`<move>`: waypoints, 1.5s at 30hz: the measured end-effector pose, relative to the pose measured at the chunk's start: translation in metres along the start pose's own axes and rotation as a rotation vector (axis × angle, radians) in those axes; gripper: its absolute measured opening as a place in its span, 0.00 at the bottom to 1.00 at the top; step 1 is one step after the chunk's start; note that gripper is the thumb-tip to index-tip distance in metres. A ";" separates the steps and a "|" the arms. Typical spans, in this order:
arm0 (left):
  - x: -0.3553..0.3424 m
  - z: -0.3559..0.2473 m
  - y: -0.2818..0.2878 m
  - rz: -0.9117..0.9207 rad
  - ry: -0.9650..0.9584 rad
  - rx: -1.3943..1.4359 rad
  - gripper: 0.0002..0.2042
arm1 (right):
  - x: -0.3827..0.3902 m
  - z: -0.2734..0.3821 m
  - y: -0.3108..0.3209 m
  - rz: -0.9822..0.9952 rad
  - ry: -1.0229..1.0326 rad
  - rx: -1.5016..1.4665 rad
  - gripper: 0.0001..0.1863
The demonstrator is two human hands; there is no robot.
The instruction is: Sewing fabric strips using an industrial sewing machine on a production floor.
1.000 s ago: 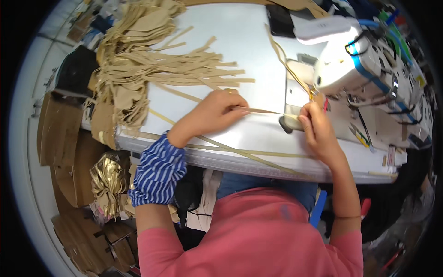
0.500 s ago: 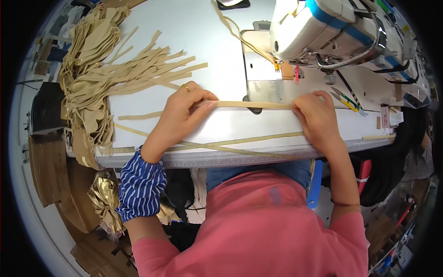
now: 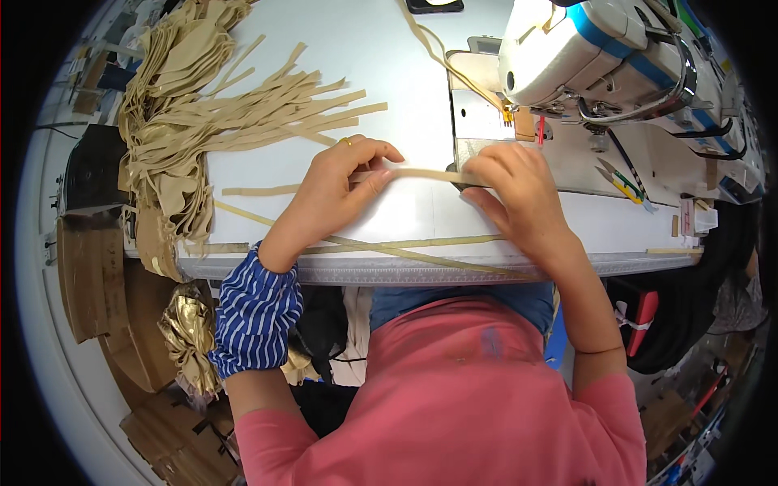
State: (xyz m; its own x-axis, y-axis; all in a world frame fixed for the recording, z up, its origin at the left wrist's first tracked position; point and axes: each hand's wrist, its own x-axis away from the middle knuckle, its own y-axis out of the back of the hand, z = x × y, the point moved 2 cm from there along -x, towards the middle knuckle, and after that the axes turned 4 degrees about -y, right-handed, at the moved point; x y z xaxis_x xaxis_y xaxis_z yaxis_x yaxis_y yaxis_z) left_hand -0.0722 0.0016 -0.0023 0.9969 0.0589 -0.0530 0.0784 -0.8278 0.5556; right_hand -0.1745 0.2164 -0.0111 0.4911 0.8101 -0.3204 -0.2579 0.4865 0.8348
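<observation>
Left hand is pinching, seemingly straightening, a tan strip; towards three o'clock, right hand is covering it, fingers' grip unclear; smoothing is probably needing even tension.

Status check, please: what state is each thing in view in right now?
Left hand: pinching the tan strip.
Right hand: fingers over the strip; grip unclear.
Tan strip: spanning both hands, slightly bowed.
Loose strips: heaped, ends fanned rightward.
Two olive strips: lying crossed near the table edge.
Snips: lying down, tips apart.
Sewing machine: upright; cannot tell whether running.
</observation>
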 end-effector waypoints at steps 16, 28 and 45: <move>-0.007 -0.001 0.004 0.112 0.119 0.173 0.11 | -0.017 0.017 -0.023 0.015 -0.013 -0.340 0.16; -0.010 -0.007 0.002 0.165 0.493 0.522 0.22 | -0.013 -0.005 0.000 0.385 -0.568 -1.077 0.12; -0.003 0.009 0.001 0.074 0.323 0.326 0.09 | -0.008 -0.018 -0.003 0.349 -0.576 -1.035 0.08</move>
State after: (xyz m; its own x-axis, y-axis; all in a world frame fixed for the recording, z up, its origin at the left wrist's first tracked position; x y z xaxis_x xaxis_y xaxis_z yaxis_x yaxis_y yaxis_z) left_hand -0.0749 -0.0042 -0.0087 0.9562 0.1213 0.2663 0.0512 -0.9653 0.2559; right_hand -0.1924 0.2140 -0.0193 0.4909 0.8137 0.3113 -0.8570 0.5153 0.0044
